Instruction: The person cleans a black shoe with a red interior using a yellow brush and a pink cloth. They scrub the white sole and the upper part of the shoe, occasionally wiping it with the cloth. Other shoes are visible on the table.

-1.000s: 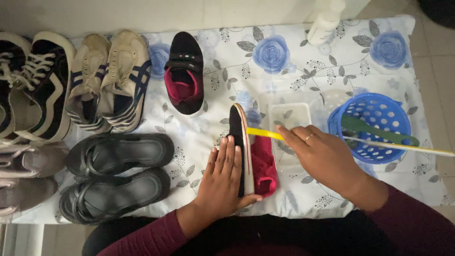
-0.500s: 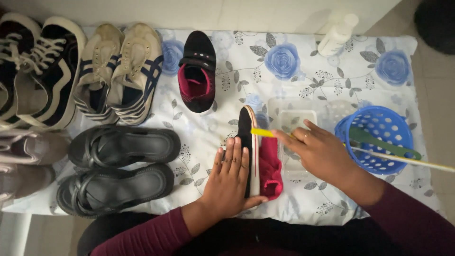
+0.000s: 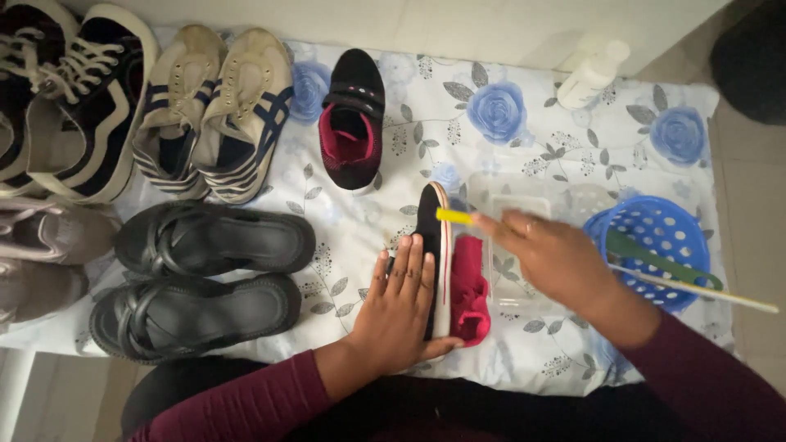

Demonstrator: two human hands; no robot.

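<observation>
Right hand (image 3: 557, 258) blurred, hides yellow brush (image 3: 454, 216) handle; left hand (image 3: 399, 307) covers shoe (image 3: 432, 237) side

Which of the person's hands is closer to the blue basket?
The right. The right hand, holding a yellow tool, is just left of the blue basket, though not touching. The left hand lies farther left, flat on the small black and pink shoe.

1 head-worn view, straight down and close over the floral cloth (image 3: 524, 123) with shoes.
</observation>
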